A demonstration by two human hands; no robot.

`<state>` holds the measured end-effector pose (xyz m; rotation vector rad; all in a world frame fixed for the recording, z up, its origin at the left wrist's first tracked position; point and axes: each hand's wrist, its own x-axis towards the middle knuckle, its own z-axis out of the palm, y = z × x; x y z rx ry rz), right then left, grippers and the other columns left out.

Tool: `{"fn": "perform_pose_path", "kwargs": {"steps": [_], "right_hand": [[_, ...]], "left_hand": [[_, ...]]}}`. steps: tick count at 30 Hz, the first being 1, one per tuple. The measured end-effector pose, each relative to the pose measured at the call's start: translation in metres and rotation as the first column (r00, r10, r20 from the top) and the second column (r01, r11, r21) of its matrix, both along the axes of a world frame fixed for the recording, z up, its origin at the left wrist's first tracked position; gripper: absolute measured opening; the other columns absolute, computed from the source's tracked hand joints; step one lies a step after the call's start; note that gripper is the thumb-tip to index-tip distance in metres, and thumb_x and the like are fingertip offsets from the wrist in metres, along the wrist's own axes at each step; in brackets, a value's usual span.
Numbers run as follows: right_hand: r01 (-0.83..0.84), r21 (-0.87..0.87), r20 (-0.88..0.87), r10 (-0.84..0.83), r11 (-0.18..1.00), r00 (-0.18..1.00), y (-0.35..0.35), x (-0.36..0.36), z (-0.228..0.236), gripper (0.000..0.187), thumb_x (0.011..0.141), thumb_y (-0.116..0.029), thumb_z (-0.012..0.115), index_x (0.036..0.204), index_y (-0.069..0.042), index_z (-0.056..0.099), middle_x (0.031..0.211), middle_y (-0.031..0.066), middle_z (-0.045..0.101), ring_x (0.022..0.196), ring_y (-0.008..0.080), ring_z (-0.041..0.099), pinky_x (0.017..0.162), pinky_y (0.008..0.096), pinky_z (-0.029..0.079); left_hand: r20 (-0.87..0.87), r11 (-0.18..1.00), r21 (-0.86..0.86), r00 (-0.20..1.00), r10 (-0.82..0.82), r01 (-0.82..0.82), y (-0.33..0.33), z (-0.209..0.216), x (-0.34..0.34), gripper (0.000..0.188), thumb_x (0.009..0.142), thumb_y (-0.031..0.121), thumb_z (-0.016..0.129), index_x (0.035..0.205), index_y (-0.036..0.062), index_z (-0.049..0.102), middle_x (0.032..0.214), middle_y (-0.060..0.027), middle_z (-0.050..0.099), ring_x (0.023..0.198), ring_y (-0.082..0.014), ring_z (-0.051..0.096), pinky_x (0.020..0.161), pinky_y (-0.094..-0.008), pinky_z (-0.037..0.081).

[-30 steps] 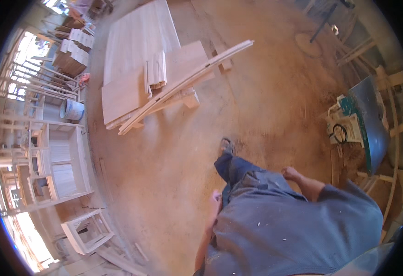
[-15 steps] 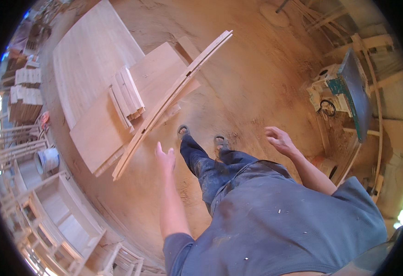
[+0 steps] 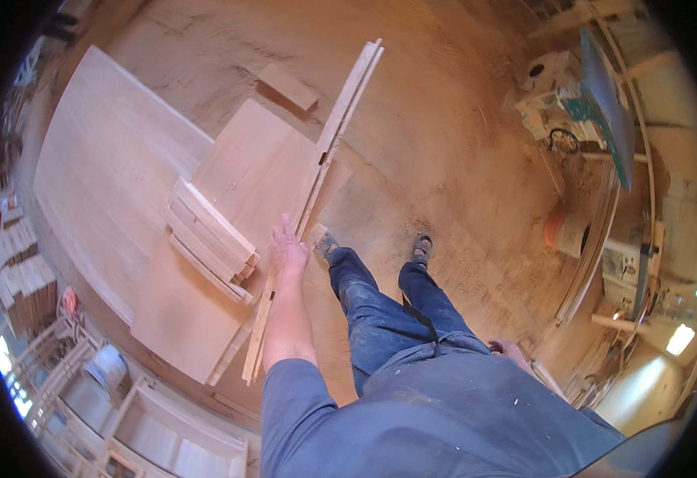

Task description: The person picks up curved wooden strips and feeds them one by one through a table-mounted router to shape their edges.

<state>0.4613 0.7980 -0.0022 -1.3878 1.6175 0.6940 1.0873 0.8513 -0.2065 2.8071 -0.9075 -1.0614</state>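
Observation:
My left hand (image 3: pixel 289 248) is over the middle of a pair of long, narrow wooden strips (image 3: pixel 332 131) that have small dark notches. Its fingers look stretched out against the strips, with no clear grip on them. Left of it, a small stack of short wooden pieces (image 3: pixel 209 235) lies on a flat light-brown panel (image 3: pixel 257 159). Beneath and beyond is a larger pale panel (image 3: pixel 117 159). My right hand (image 3: pixel 509 350) hangs low beside my hip, partly hidden by my body, so its fingers are not clear.
A small board (image 3: pixel 287 86) lies on the dusty floor past the panels. At right stands a machine with a dark tilted table (image 3: pixel 606 107). Wooden frames (image 3: pixel 173 430) and a white bucket (image 3: pixel 106 368) sit at lower left, with stacked wood pieces (image 3: pixel 26 283) above them.
My left hand has come down from beside the long strips onto them. My right hand has dropped back to my hip. My feet have shifted apart and the view has turned.

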Motion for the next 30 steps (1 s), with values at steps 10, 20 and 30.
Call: {"fn": "perform_pose_path", "kwargs": {"steps": [10, 20, 30], "right_hand": [[0.193, -0.112, 0.184, -0.171, 0.975, 0.968, 0.022, 0.018, -0.025, 0.044, 0.084, -0.004, 0.061, 0.128, -0.003, 0.06, 0.113, 0.0139, 0.069, 0.102, 0.0232, 0.067, 0.09, 0.0344, 0.054], [0.331, -0.254, 0.451, -0.192, 0.909, 0.872, 0.011, -0.107, -0.071, 0.046, 0.08, -0.01, 0.06, 0.125, -0.001, 0.06, 0.11, 0.0198, 0.068, 0.103, 0.0303, 0.065, 0.09, 0.0382, 0.052], [0.56, -0.28, 0.576, -0.33, 0.78, 0.748, -0.032, -0.21, -0.017, 0.042, 0.081, -0.012, 0.065, 0.122, -0.002, 0.063, 0.102, 0.01, 0.068, 0.096, 0.0206, 0.065, 0.087, 0.0333, 0.052]], "left_hand": [[-0.761, 0.817, -0.239, 0.623, 0.178, -0.525, 0.028, 0.02, -0.043, 0.086, 0.076, 0.016, 0.079, 0.148, -0.0046, 0.035, 0.133, -0.0164, 0.057, 0.116, -0.0206, 0.057, 0.098, -0.0347, 0.047], [-0.709, 0.782, -0.407, 0.703, 0.055, -0.472, -0.02, 0.181, -0.278, 0.07, 0.066, 0.004, 0.066, 0.134, -0.0018, 0.05, 0.107, -0.0089, 0.062, 0.093, -0.017, 0.061, 0.082, -0.0297, 0.05], [-0.746, 0.851, -0.434, 0.647, -0.156, -0.295, -0.094, 0.274, -0.411, 0.059, 0.066, 0.005, 0.068, 0.124, -0.0009, 0.056, 0.1, -0.0091, 0.068, 0.085, -0.0184, 0.065, 0.076, -0.0311, 0.053]]}}
